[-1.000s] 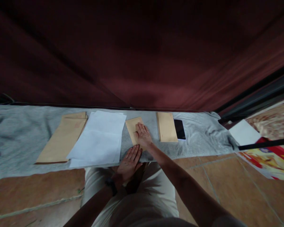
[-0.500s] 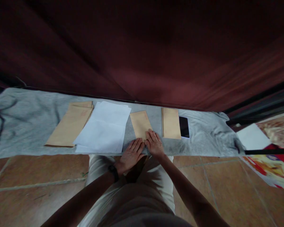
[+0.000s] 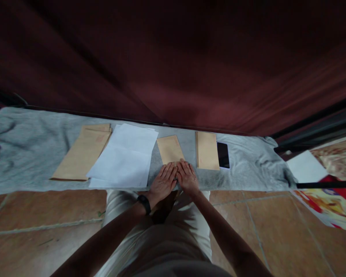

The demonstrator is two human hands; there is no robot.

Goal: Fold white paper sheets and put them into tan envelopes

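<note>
A small brown envelope (image 3: pixel 169 148) lies flat on the grey cloth, slightly turned. My left hand (image 3: pixel 163 182) rests palm down over its near end, fingers stretched out. Beside it, my right hand (image 3: pixel 187 177) also lies flat on the envelope's near right part, fingers extended, and the two hands touch or nearly touch at the fingertips. Both hands hide the envelope's near edge. White paper sheets (image 3: pixel 123 156) lie just left of my hands. To the right sits a stack of small brown envelopes (image 3: pixel 208 151).
A dark-screened phone (image 3: pixel 223 155) lies against the envelope stack. Larger brown envelopes (image 3: pixel 82 154) are at the left. The grey cloth (image 3: pixel 248 161) covers a narrow surface, with a dark red fabric (image 3: pixel 173 69) rising behind it. A colourful printed bag (image 3: pixel 334 204) is at the far right.
My left hand has slid slightly forward onto the small envelope, closer to my right hand. My right hand stays almost in place. The view has shifted a little.
</note>
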